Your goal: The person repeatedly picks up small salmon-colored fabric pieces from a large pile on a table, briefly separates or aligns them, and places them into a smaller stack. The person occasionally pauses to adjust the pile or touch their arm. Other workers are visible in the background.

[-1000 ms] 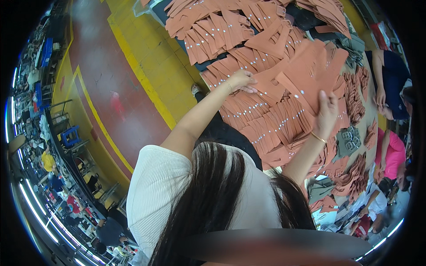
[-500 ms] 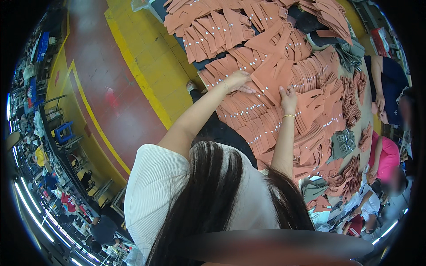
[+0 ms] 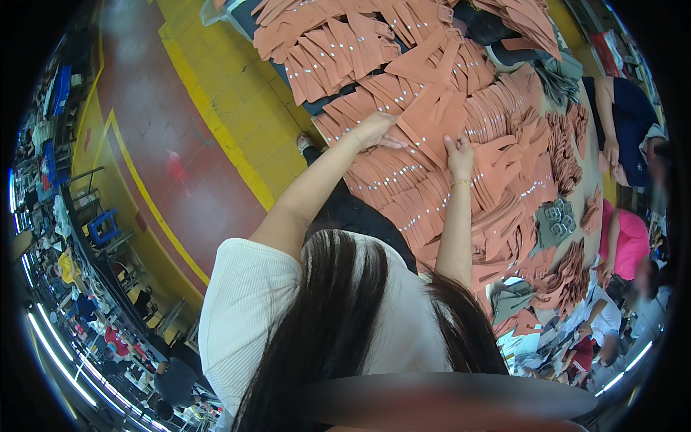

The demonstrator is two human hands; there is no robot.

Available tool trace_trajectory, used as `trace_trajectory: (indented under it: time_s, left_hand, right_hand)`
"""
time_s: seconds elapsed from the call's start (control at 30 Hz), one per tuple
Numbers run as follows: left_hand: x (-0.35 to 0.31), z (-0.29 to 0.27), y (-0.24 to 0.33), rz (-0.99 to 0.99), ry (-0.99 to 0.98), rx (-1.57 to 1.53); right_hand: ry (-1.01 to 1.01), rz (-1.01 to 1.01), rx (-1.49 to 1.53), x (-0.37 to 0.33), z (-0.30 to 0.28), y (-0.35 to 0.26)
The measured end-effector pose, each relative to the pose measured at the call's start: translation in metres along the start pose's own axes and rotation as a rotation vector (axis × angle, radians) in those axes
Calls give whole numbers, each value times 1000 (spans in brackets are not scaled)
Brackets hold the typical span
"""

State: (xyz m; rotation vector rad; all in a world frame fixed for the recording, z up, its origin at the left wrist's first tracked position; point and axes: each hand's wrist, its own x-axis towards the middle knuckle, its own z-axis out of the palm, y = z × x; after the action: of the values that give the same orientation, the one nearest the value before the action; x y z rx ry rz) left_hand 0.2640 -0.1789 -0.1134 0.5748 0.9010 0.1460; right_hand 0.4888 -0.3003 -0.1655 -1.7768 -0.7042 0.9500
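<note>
A salmon-coloured cut fabric panel [image 3: 435,119] lies across rows of similar pieces, small white stickers along its lower left edge. My left hand [image 3: 376,131] has that panel's left corner at its thumb and forefinger, the other fingers stretched over the pieces below. At the panel's lower right end, my right hand [image 3: 459,158] pinches the edge between thumb and curled fingers. Under and around both hands lie overlapping stickered salmon pieces [image 3: 392,176]. Beyond the panel, another wide salmon piece [image 3: 425,65] rests on top of the rows.
Grey-green fabric pieces [image 3: 554,225] and twisted salmon bundles [image 3: 565,155] lie toward the table's right side. Across the table are a person in dark clothes [image 3: 630,129] and one in a pink top [image 3: 628,241]. A yellow and red floor walkway [image 3: 180,144] runs along the left.
The whole view has shifted slightly, moving the table a little left in the picture. Both hands stay at the same panel, with hardly any movement against it.
</note>
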Motion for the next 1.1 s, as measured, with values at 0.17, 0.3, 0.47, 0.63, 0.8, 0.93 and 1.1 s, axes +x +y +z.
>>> trace_trajectory:
  time_s: [0.17,0.3,0.47,0.63,0.8,0.93,1.1]
  left_hand:
    - [-1,-1,0,10,-38,-24]
    - [0,-2,-1,4,-42,-40]
    - [-1,-1,0,2,-36,-37]
    - [-3,0,1,-2,-29,-43]
    - [-2,0,1,-10,-31,-43]
    - [-2,1,0,-13,-27,-35]
    - [-2,0,1,-19,-32,-50]
  right_hand:
    - [-43,101,170,-4,1,-17]
    - [-32,154,228,-7,4,-30]
    - [-34,166,210,-10,4,-34]
    - [-19,173,254,-12,5,-33]
    - [-22,161,230,-9,5,-28]
    - [-20,126,212,-9,5,-19]
    - [-3,78,126,-9,5,-13]
